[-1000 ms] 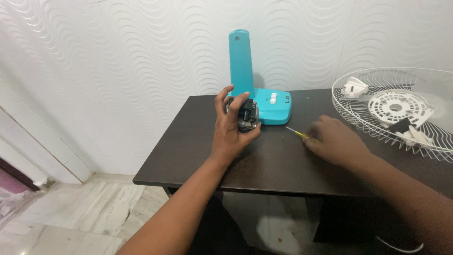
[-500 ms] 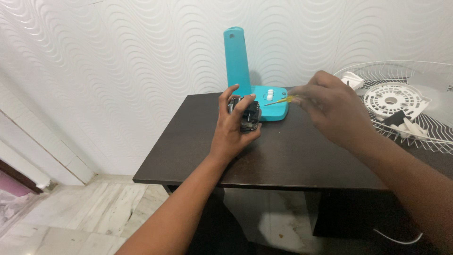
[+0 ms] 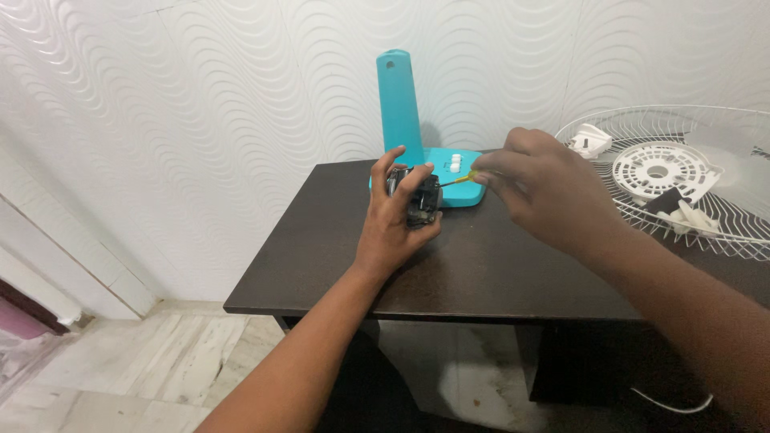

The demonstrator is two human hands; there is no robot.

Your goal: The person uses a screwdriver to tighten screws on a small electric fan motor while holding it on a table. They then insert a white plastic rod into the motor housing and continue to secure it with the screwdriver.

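Floor (image 3: 120, 377): pale marble tiles, below and nearest, left of the dark table.
Table (image 3: 481, 281): dark brown top, front edge close, back edge against the wall.
Left hand (image 3: 393, 224): raised over the table's middle, fingers curled round a small dark motor part, thumb on its near side, fingertips (image 3: 399, 152) over its top; closed in a firm hold.
Motor part (image 3: 421, 200): black with metal showing, held upright in the left hand, just above the table and just in front of the turquoise base.
Right hand (image 3: 545, 188): above the table, right of the motor part, fingers pinched shut on a small screwdriver.
Screwdriver (image 3: 457, 181): yellow handle, thin shaft pointing left, tip at the motor part's top edge; contact too small to tell.
Fan stand (image 3: 399, 104): turquoise column upright on a flat turquoise base at the table's back, white buttons on the base.
Fan grille (image 3: 706, 232): white wire, lying at the table's right end, white and dark pieces resting in it.
Wall (image 3: 200, 96): white, wavy relief, behind the table.
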